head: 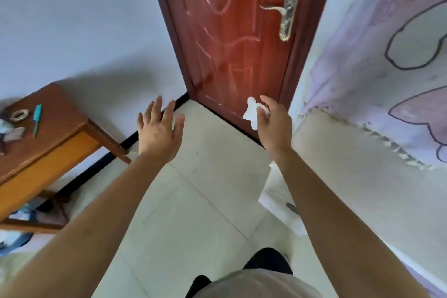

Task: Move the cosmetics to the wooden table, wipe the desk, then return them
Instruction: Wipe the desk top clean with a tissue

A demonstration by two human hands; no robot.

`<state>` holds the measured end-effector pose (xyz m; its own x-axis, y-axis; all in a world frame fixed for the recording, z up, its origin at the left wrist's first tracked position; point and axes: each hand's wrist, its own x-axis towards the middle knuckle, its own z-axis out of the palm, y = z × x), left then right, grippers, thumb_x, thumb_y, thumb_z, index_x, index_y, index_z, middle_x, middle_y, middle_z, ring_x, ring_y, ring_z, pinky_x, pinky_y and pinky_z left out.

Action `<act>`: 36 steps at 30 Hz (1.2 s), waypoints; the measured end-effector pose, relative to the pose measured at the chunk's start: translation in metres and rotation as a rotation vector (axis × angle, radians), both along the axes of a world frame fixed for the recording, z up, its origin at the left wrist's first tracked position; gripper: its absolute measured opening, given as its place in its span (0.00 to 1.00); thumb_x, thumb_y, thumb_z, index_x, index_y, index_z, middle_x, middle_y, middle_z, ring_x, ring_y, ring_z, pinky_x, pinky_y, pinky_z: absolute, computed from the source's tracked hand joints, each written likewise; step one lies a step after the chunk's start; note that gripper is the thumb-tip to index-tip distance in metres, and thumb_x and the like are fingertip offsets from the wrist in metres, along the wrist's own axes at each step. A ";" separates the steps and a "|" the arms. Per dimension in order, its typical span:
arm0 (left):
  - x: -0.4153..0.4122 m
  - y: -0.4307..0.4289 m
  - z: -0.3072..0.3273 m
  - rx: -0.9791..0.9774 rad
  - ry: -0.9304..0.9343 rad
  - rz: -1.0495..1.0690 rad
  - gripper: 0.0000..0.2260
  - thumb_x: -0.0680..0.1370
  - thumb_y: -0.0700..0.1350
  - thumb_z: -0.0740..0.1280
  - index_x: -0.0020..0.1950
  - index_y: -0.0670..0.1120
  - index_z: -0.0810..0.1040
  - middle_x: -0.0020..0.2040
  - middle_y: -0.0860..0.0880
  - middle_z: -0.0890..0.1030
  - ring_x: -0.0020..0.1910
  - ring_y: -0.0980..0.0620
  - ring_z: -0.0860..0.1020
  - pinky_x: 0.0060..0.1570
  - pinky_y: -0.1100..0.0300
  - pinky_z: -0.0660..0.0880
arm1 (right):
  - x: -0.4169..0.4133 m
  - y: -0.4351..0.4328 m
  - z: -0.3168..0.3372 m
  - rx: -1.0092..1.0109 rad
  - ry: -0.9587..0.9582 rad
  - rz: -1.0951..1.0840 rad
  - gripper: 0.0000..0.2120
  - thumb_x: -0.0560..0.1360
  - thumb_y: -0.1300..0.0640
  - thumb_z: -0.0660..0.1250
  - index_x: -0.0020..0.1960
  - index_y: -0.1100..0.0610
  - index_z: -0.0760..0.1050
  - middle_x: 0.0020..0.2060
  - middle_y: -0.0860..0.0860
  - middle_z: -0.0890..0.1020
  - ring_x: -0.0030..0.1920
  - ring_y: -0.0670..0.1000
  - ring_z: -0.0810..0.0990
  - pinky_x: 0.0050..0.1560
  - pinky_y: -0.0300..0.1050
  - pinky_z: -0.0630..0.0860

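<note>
Person is standing on a pale tiled floor [212,189], facing a shut red door [237,43]. L hand [158,128] is hovering w/ fingers spread & straight, grasping nothing. R hand [273,123] is pinching a crumpled white wipe [251,113] between thumb & fingers. The cosmetics [14,130] are sitting blurred on the wooden table [60,128] at far left, beside a teal comb-like item [37,118]. The desk isn't clearly showing. Probably carrying the wipe to the desk: best turning toward it & flattening the wipe for full contact.
</note>
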<state>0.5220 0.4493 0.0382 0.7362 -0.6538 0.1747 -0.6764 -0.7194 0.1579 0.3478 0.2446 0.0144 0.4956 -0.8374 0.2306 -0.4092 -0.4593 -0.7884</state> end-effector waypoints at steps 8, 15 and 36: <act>0.079 0.304 0.099 -0.020 -0.205 0.340 0.28 0.81 0.62 0.43 0.78 0.52 0.58 0.79 0.42 0.54 0.78 0.40 0.51 0.73 0.36 0.50 | 0.205 0.241 0.092 -0.306 -0.084 0.532 0.16 0.80 0.58 0.64 0.67 0.57 0.76 0.58 0.54 0.80 0.56 0.56 0.79 0.56 0.47 0.74; 0.127 0.513 0.136 -0.104 -0.258 0.677 0.29 0.80 0.64 0.42 0.78 0.53 0.56 0.80 0.45 0.51 0.78 0.44 0.48 0.74 0.39 0.47 | 0.330 0.449 0.136 -0.534 -0.179 0.879 0.13 0.79 0.55 0.66 0.63 0.53 0.79 0.55 0.50 0.82 0.54 0.51 0.80 0.47 0.38 0.71; 0.453 0.788 0.120 0.060 -0.268 0.816 0.29 0.82 0.62 0.45 0.80 0.51 0.52 0.80 0.43 0.51 0.78 0.42 0.48 0.75 0.38 0.47 | 0.715 0.734 0.145 -0.328 -0.266 1.099 0.12 0.80 0.52 0.65 0.61 0.54 0.80 0.53 0.50 0.83 0.49 0.47 0.80 0.49 0.41 0.75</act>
